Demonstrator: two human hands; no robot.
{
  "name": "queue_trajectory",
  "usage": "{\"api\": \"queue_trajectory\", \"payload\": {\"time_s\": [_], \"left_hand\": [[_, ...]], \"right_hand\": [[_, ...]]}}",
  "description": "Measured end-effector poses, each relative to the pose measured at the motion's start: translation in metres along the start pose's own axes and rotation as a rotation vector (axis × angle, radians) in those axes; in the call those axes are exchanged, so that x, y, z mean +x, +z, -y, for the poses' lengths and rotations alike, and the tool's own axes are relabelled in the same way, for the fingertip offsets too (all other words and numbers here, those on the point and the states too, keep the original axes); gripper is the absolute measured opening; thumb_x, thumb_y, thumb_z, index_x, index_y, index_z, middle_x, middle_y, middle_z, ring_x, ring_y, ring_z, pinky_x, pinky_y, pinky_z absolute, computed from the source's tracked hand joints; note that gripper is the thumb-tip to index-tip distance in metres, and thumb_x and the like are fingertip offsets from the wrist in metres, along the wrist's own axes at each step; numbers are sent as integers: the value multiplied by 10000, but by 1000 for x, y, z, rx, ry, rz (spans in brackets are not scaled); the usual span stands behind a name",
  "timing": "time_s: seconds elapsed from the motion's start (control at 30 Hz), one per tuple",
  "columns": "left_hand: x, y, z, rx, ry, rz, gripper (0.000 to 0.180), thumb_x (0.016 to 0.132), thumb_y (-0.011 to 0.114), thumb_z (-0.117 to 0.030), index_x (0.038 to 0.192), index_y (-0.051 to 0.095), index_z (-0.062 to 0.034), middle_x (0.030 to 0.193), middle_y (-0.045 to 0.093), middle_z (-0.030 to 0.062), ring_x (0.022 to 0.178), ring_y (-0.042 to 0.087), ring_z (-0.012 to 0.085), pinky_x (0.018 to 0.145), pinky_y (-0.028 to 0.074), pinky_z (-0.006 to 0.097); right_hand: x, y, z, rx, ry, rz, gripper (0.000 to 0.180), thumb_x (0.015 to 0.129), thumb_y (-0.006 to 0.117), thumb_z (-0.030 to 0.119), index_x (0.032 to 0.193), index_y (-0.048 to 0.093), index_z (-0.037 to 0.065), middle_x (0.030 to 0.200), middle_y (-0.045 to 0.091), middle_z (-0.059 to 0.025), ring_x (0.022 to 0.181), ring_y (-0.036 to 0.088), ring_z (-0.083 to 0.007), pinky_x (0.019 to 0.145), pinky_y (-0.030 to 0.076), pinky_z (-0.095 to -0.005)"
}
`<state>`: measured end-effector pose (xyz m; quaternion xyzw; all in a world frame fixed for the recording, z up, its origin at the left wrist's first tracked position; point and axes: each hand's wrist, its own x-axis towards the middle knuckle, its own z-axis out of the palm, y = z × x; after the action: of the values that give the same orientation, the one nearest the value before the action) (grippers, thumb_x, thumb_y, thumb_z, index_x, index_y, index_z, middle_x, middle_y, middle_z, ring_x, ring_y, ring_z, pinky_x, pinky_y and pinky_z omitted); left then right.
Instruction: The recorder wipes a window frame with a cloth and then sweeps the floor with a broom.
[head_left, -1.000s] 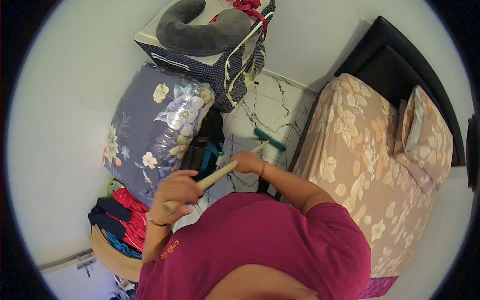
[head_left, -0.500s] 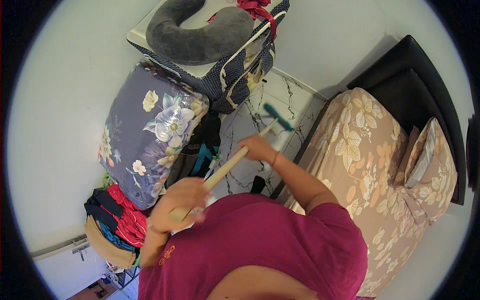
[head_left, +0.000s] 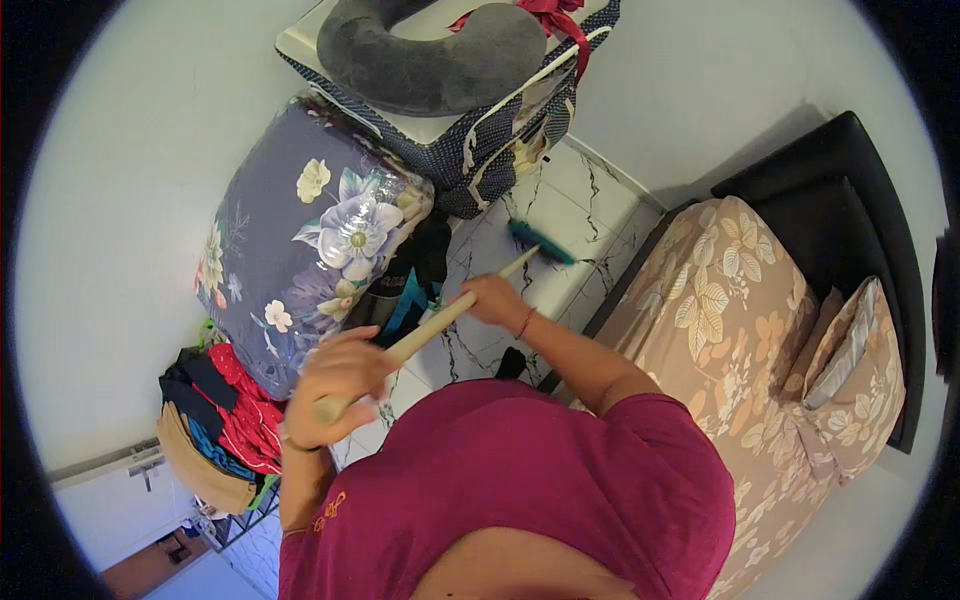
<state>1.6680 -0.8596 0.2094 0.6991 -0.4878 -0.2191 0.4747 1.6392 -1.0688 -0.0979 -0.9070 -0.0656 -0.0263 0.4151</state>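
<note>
A broom (head_left: 470, 300) with a pale wooden handle and a teal head is held in both hands and is angled across the middle of the head view, from lower left to upper right. The left hand (head_left: 335, 378) is clenched around the upper end of the handle, close to the chest; the fingers are wrapped fully about the wood. The right hand (head_left: 497, 298) is closed on the handle further down its length, nearer the head, with a thin red band seen at the wrist. The teal head of the broom is placed on the white marbled floor (head_left: 570, 200), in the narrow strip between the stacked bedding and the bed.

To the left of the strip, a large floral quilt bag (head_left: 300, 240) in blue-grey is noted, standing against the wall. Above it, a dark dotted storage bag (head_left: 480, 140) is observed, topped by a grey neck pillow (head_left: 420, 60) and a red ribbon (head_left: 550, 15). A pile of folded clothes (head_left: 215, 420) in red, black and tan is seen at lower left, just beside the quilt bag. To the right, a bed (head_left: 730, 330) covered with a tan leaf-patterned sheet is recorded, with a matching pillow (head_left: 860, 380) and a black headboard (head_left: 860, 200) set against the wall. The person's maroon shirt (head_left: 520, 490) fills the lower centre of the view.
</note>
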Motion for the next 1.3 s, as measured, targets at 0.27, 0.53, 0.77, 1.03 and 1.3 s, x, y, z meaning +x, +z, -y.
{"api": "queue_trajectory", "payload": {"time_s": [0.27, 0.53, 0.77, 1.03, 1.3], "left_hand": [[-29, -25, -74, -5, 168, 41, 509, 780, 593, -535, 530, 482, -106, 535, 541, -8, 578, 617, 176, 876, 400, 477], [-46, 15, -3, 131, -87, -39, 206, 731, 683, -226, 745, 570, -55, 890, 618, 106, 987, 582, 276, 931, 373, 472], [-80, 58, 52, 47, -196, -9, 133, 745, 671, -143, 789, 572, -67, 955, 604, 64, 1127, 502, 264, 981, 331, 463], [-163, -32, -24, -13, -7, -222, 386, 796, 602, -370, 573, 529, -64, 589, 573, 33, 687, 635, 261, 943, 331, 542], [-241, -74, -44, -74, 331, 87, 414, 800, 625, -414, 587, 529, -71, 590, 569, 23, 666, 641, 229, 909, 370, 547]], "right_hand": [[-18, 3, 105, 70, -297, 344, 93, 736, 614, 284, 733, 643, 195, 671, 606, -70, 671, 594, -308, 608, 466, -410], [27, -20, 5, -139, -123, -9, 143, 711, 654, 267, 739, 601, 138, 710, 599, -69, 717, 598, -284, 643, 459, -416], [17, 28, -2, -273, 23, -10, 240, 740, 667, 336, 784, 639, 102, 836, 597, -116, 771, 594, -308, 718, 481, -394], [-8, 92, 158, 77, -13, 218, 137, 752, 612, 282, 781, 645, 152, 725, 622, -85, 734, 606, -305, 659, 472, -414], [-41, 105, 248, -138, -87, 271, 146, 737, 561, 301, 759, 634, 177, 728, 637, -75, 729, 625, -293, 610, 472, -429]]}}
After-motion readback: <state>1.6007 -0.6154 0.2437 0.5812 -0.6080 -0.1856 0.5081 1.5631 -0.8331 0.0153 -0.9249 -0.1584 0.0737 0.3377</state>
